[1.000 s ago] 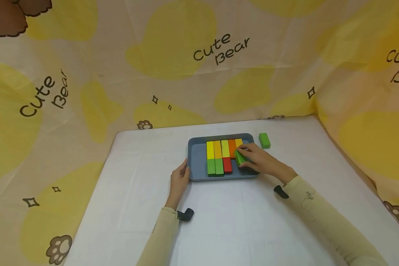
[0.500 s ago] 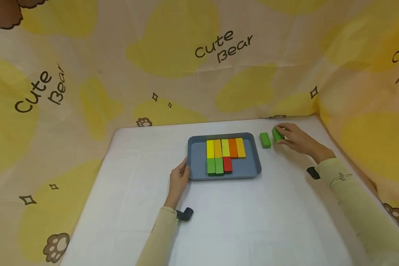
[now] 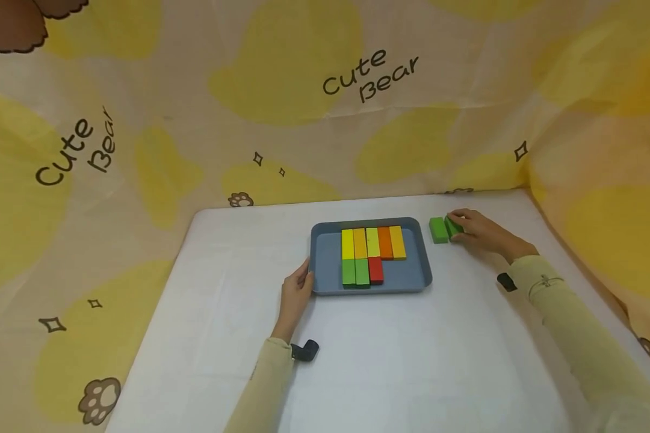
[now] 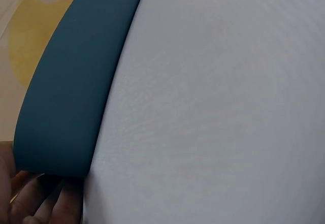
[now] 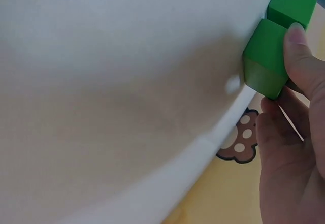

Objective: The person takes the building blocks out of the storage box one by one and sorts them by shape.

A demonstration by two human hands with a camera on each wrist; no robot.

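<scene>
My right hand (image 3: pixel 482 231) pinches a green block (image 5: pixel 266 56) between thumb and fingers. That block stands beside a second green block (image 3: pixel 439 230), to the right of the tray; in the right wrist view the two overlap. My left hand (image 3: pixel 295 294) holds the blue-grey tray (image 3: pixel 325 246) at its front left corner, fingers (image 4: pixel 66 203) curled against the wall. Inside the tray, the back row has yellow, orange-yellow, pale yellow-green and orange blocks (image 3: pixel 385 243). In front of them lie two green blocks (image 3: pixel 349 273) and a red block (image 3: pixel 376 270).
A white-covered table (image 3: pixel 368 361) carries everything. Patterned yellow cloth (image 3: pixel 303 90) with printed words rises behind and at both sides. The table's back edge runs close behind the loose green blocks.
My right hand carried a green block out of the tray to the right, then brought it close beside the loose green block. My left hand stays at the tray's corner.
</scene>
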